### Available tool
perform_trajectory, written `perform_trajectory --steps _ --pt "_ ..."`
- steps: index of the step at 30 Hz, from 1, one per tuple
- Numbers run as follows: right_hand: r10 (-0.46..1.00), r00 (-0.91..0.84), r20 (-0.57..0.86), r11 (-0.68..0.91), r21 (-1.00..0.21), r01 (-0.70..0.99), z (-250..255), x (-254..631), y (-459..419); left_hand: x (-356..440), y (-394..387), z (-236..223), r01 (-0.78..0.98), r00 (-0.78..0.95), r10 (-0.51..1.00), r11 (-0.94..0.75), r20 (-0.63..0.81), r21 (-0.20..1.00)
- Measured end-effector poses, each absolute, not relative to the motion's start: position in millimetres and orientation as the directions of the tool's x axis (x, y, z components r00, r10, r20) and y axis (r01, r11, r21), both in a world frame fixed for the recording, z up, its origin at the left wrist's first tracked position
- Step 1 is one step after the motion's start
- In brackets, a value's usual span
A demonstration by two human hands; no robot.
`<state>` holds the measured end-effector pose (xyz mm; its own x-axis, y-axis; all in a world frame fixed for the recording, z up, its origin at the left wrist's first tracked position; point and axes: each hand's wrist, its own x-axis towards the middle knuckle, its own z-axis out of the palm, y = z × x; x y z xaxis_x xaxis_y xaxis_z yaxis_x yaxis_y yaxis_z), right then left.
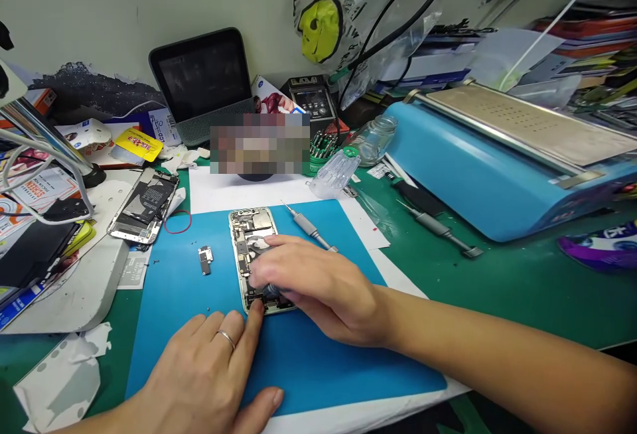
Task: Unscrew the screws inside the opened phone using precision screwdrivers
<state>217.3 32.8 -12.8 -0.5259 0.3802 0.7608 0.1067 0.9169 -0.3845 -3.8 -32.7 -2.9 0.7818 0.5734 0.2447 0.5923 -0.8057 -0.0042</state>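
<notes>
An opened smartphone [242, 246] lies on a blue mat [174, 328], its inner parts exposed. My left hand [199, 361], with a ring on one finger, rests at the phone's lower left. Its index fingertip touches the phone's bottom edge, and the thumb is spread apart with nothing held. Over the phone's lower right, my right hand [323, 285] has its fingers curled around a small dark object [271, 291], mostly hidden by the hand. A small metal-and-black phone part [205, 260] sits left of the phone, with a few tiny screws nearby.
One grey screwdriver [306, 225] lies beyond my right hand, another [440, 227] farther right. A large blue machine [462, 168] stands at right. A second opened phone [144, 205] lies at left near a red rubber band [179, 223]. Behind are a screen [202, 79] and glass jar [375, 139].
</notes>
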Motion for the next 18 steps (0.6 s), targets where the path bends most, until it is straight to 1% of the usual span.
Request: perform_trajectory --steps 3,5,8,13,16,18 --pt "0.359 -0.503 0.786 0.932 -0.332 0.147 -13.9 216.3 32.4 -3.5 -33.2 -3.6 0.595 0.775 0.573 -0.804 0.268 -0.003" --pt "0.386 -0.498 0.777 0.921 -0.352 0.164 -14.3 216.3 32.0 -3.6 -33.6 -3.9 0.597 0.776 0.575 -0.803 0.259 -0.007" --pt "0.431 -0.518 0.739 0.895 -0.425 0.139 -14.2 216.6 30.5 -4.2 -33.8 -4.6 0.593 0.783 0.575 -0.805 0.236 -0.007" --pt "0.401 -0.500 0.767 0.912 -0.388 0.135 -14.2 215.8 29.6 -4.6 -33.5 -4.8 0.596 0.776 0.571 -0.803 0.268 -0.015" --pt "0.422 -0.528 0.737 0.896 -0.426 0.123 -14.8 215.7 30.5 -4.3 -33.9 -3.7 0.594 0.779 0.572 -0.804 0.255 -0.011" --pt "0.415 -0.525 0.743 0.901 -0.415 0.125 -15.8 215.7 30.9 -4.6 -34.3 -3.5 0.595 0.780 0.573 -0.803 0.252 -0.015"
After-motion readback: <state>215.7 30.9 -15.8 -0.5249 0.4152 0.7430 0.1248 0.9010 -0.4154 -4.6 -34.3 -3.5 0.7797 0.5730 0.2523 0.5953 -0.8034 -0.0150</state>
